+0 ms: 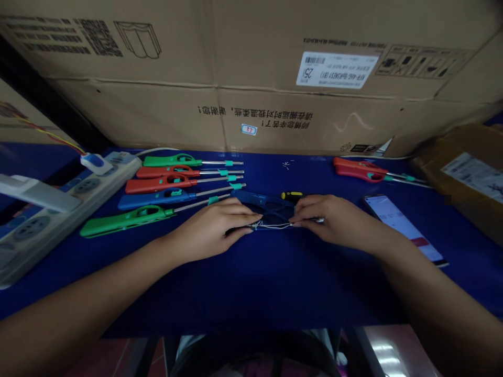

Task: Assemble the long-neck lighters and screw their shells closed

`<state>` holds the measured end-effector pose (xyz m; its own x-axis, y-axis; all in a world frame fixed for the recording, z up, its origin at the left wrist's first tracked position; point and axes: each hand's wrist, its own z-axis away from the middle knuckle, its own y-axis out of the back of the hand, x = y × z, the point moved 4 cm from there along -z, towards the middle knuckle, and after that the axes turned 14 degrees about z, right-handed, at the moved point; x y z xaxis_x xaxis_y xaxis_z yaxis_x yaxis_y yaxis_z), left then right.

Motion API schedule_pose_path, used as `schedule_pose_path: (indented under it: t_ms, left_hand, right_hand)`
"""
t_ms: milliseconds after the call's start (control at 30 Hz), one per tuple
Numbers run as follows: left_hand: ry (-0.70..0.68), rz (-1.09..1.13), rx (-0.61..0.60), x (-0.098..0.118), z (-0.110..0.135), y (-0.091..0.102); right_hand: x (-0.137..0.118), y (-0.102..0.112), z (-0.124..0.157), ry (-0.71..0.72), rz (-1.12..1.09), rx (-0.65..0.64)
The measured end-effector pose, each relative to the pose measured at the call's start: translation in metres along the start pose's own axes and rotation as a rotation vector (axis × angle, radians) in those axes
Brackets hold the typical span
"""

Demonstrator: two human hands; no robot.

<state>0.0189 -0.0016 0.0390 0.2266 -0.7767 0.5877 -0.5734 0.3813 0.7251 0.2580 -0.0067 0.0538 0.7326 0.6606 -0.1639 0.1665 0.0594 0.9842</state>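
Left of our hands (214, 228) we see a power strip (58, 220) — to their right, a phone (404, 228); beyond them, printed cardboard (255, 63).

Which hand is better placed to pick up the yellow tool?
Likely the right hand: it's beside the yellow tool; the left hand is farther away. Both hands are occupied at the wire, though.

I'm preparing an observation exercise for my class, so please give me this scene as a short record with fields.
Left hand: pinches one end of thin wires; detail blurred
Right hand: pinches the wires farther right
Behind hands: blue casing, yellow-and-black handle
Left side: five lighters (two green, two red, one blue), power strip
Right side: red lighter, perhaps two; phone
Back: cardboard box
Surface: blue table
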Motion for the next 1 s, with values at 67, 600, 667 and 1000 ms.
schedule_pose_path:
  t_ms: [67, 600, 667, 1000]
  left_hand:
    - [0.002, 0.001, -0.001, 0.0, 0.0, 0.0]
    - [0.051, -0.086, -0.092, 0.0, -0.001, -0.002]
    - [0.055, -0.08, -0.097, 0.0, -0.001, -0.003]
    - [0.103, -0.087, -0.118, 0.001, 0.003, -0.005]
  right_hand:
    - [-0.002, 0.001, 0.002, 0.017, 0.09, -0.003]
    - [-0.006, 0.0, -0.003, -0.111, 0.047, 0.016]
    - [-0.004, -0.004, -0.007, -0.13, -0.043, 0.003]
    - [-0.001, -0.005, -0.008, -0.196, -0.161, 0.048]
